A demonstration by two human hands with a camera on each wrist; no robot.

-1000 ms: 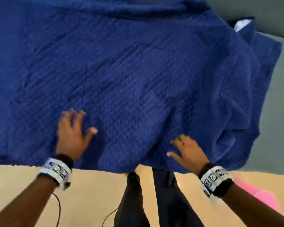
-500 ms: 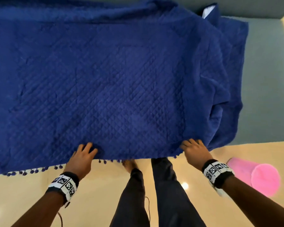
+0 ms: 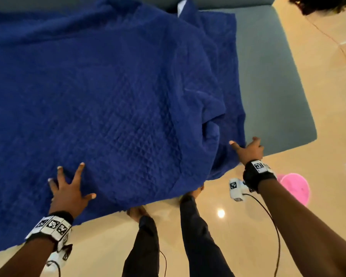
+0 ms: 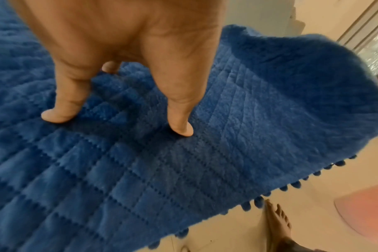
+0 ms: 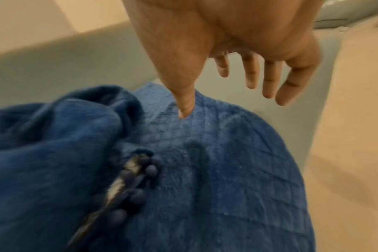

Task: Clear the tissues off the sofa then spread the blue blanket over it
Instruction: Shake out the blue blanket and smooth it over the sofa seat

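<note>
The quilted blue blanket (image 3: 108,92) lies over most of the grey sofa (image 3: 268,86), its pom-pom hem (image 4: 287,187) hanging at the front edge. My left hand (image 3: 68,188) presses flat on the blanket near that edge, fingers (image 4: 179,126) spread. My right hand (image 3: 248,148) hovers open at the blanket's bunched right side (image 5: 54,136), thumb (image 5: 184,109) touching the cloth, the other fingers over bare sofa (image 5: 281,42). The sofa's right end stays uncovered. No tissues are in view.
A pink round bin (image 3: 294,186) stands on the cream tiled floor (image 3: 328,136) right of my legs (image 3: 200,236). A white corner (image 3: 181,6) pokes out at the blanket's top. Dark items (image 3: 324,5) lie on the floor far right.
Both hands let go of the front hem. The left went back onto the blanket with fingers spread; the right shifted right to the bunched edge. The view swung right, showing more bare sofa.
</note>
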